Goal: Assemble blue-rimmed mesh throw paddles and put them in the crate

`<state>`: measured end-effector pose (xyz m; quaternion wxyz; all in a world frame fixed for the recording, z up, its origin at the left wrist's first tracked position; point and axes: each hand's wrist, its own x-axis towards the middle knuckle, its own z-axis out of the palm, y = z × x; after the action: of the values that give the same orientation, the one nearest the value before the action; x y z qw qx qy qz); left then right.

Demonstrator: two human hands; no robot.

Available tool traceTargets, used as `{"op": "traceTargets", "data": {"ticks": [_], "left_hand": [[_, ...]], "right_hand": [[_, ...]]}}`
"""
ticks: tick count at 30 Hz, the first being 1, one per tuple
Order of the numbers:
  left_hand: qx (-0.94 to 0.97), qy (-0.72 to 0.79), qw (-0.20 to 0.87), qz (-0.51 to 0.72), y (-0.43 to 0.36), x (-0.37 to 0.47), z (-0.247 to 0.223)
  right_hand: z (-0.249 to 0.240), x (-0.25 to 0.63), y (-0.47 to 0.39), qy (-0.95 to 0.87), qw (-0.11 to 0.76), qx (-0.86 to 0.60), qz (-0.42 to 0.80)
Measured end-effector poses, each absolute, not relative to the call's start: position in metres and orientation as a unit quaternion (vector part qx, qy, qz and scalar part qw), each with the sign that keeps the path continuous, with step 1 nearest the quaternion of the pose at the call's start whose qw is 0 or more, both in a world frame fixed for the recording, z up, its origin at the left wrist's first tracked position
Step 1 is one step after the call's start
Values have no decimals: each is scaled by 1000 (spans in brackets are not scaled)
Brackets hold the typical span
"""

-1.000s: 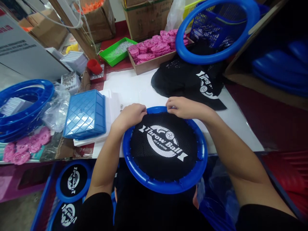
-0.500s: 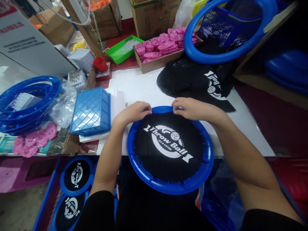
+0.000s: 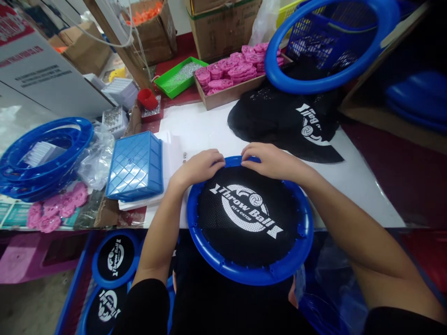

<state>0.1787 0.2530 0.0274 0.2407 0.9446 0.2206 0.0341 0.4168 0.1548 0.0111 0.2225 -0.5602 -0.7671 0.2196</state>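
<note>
A blue-rimmed mesh disc (image 3: 240,214), its black net printed "Throw Ball", rests tilted at the table's front edge, its near side over my lap. At its far rim my left hand (image 3: 204,166) is closed, fingertips pressed on the net's edge and the ring. Just to the right, my right hand (image 3: 267,160) pinches the same far edge with curled fingers; what lies under the fingertips is hidden. Small pegs line the ring's inner side. Beyond my right hand lies black printed mesh fabric (image 3: 258,114) in a loose pile.
An upturned blue bin (image 3: 134,165) stands left, near stacked blue rings (image 3: 75,125). At the back are a green tray (image 3: 179,79), a box of pink pieces (image 3: 209,100) and a large blue ring (image 3: 296,86). Mesh discs (image 3: 115,256) lie lower left.
My right hand has slid slightly left along the far rim, closer to my left hand. The view has shifted a little; the disc stays in both hands.
</note>
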Motion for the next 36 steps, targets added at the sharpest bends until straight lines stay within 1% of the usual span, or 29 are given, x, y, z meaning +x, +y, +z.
{"op": "traceTargets", "data": {"ticks": [9, 14, 19, 22, 26, 32, 36], "left_hand": [[957, 185, 215, 64, 246, 186, 19], [962, 168, 194, 88, 241, 186, 23], [979, 129, 150, 55, 231, 187, 25], [978, 148, 144, 38, 224, 190, 22], [966, 177, 185, 43, 221, 193, 18], [930, 205, 296, 76, 234, 191, 19], [896, 247, 355, 96, 241, 190, 21]], "right_hand": [[10, 420, 154, -779, 216, -541, 234], [10, 422, 154, -797, 222, -508, 239], [1, 423, 153, -828, 214, -466, 227], [-1, 420, 150, -848, 180, -452, 209], [2, 416, 146, -858, 137, -459, 183], [13, 419, 150, -821, 181, -474, 260], [17, 420, 152, -797, 188, -497, 287]]}}
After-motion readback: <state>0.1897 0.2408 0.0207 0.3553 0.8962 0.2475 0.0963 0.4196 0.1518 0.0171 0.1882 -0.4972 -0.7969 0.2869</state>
